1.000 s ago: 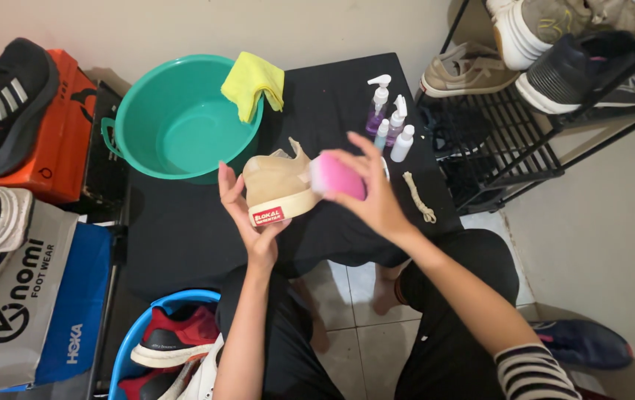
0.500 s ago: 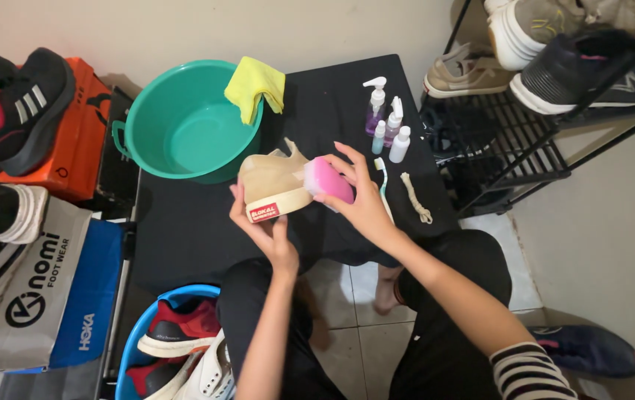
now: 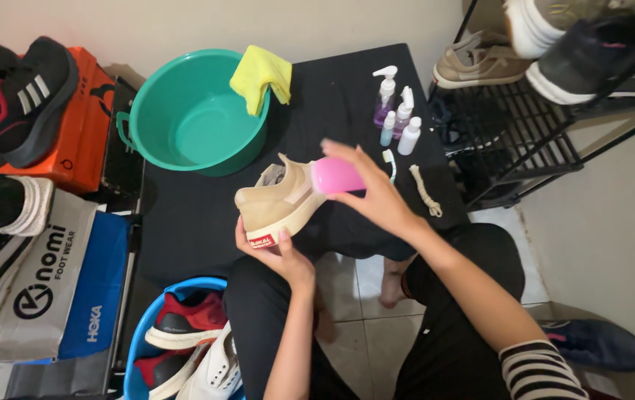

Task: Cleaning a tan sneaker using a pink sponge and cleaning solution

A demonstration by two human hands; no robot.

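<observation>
My left hand point(image 3: 277, 255) grips a beige sneaker point(image 3: 277, 201) from below by its heel, holding it above the black table point(image 3: 184, 215). My right hand point(image 3: 373, 196) holds a pink brush point(image 3: 336, 176) pressed against the sneaker's side. A teal basin point(image 3: 191, 111) with a yellow cloth point(image 3: 262, 74) draped on its rim stands behind the shoe.
Three small spray bottles point(image 3: 395, 118), a toothbrush point(image 3: 390, 163) and a rolled lace point(image 3: 426, 191) lie on the table's right. A shoe rack point(image 3: 525, 126) with sneakers stands at right. Left: an orange box point(image 3: 84, 118) with black shoes, paper bags. A blue tub point(image 3: 184, 341) of shoes sits below.
Both hands with the sneaker and brush stay close together; the brush has shifted slightly along the shoe's side. The view moved a little.
</observation>
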